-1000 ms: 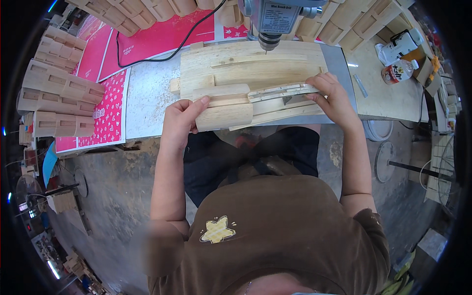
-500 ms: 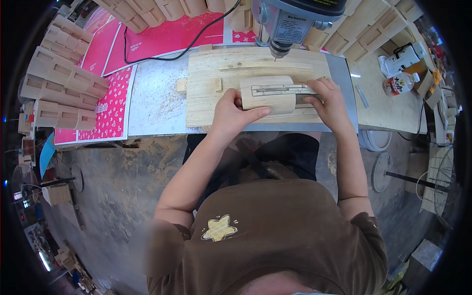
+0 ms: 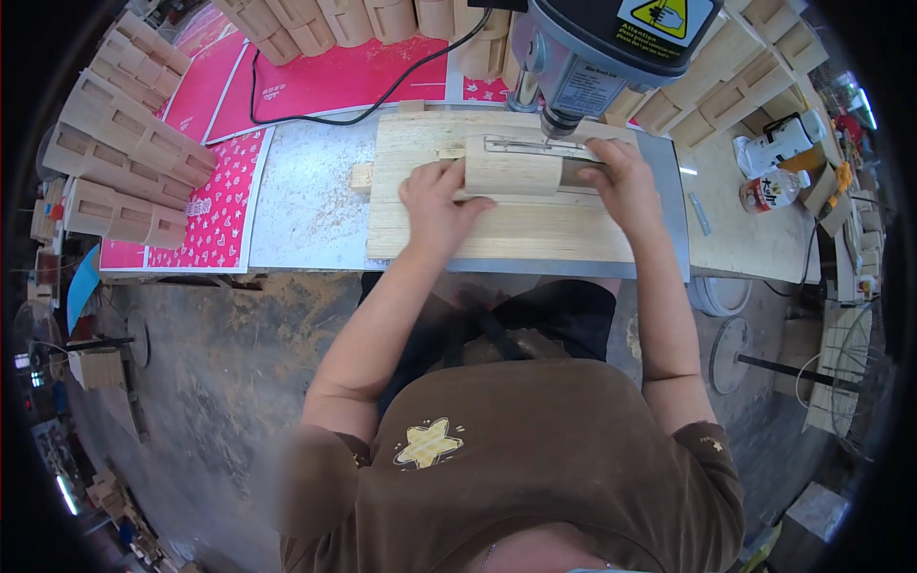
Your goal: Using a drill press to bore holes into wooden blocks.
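Left hand (image 3: 441,205) half-curled at your curved wooden block's (image 3: 516,174) left end; can't tell if it's clamped. Your right hand (image 3: 619,177) pinches the slotted template (image 3: 506,146) at its right end. Block's on the wooden board (image 3: 430,234), under the bench drill's chuck (image 3: 560,124); bit contact unclear.

The one view looks steeply down from the person's head, through the left of two fisheye cameras worn side by side, upright and unmirrored, with the top of the picture facing away from the body. The brown T-shirt (image 3: 535,439) fills the lower middle at close range, while the table (image 3: 310,229) spans the upper part and the stained floor (image 3: 239,372) lies farther below. The bench drill (image 3: 602,57) looms at the top edge, partly cut off, and straight edges bend toward a dark rounded rim.
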Demonstrator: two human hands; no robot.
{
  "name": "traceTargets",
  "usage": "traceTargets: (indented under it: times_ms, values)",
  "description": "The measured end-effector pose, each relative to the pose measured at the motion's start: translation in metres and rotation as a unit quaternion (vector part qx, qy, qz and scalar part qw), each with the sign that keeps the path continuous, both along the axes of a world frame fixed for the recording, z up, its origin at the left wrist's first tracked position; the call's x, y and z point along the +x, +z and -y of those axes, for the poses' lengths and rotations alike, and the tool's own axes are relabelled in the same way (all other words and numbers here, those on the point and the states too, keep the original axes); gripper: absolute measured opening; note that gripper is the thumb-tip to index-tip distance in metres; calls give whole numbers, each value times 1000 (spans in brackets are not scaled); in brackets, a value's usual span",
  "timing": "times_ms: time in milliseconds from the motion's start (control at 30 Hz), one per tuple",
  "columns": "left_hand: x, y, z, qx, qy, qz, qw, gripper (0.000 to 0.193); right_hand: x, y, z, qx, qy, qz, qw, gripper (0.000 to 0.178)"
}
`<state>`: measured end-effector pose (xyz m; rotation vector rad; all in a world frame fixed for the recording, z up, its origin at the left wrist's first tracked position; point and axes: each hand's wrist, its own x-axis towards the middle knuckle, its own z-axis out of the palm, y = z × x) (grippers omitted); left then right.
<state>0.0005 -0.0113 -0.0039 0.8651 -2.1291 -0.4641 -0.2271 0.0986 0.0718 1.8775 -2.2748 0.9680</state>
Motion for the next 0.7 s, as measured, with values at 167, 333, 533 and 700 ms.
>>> traceTargets:
  times_ms: [167, 333, 533, 700]
  values:
    - [6, 1, 5, 4, -22, 43, 999, 55, 0, 8, -1, -34, 28, 46, 998, 36]
    - [11, 0, 5, 9, -20, 59, 998, 55, -37, 85, 23, -287, 76, 187, 936, 32]
    - [3, 2, 7, 5, -38, 57, 998, 54, -18, 180, 56, -216, 4, 55, 975, 29]
    - [15, -4, 8, -17, -21, 54, 998, 53, 17, 144, -10, -163, -61, -83, 981, 22]
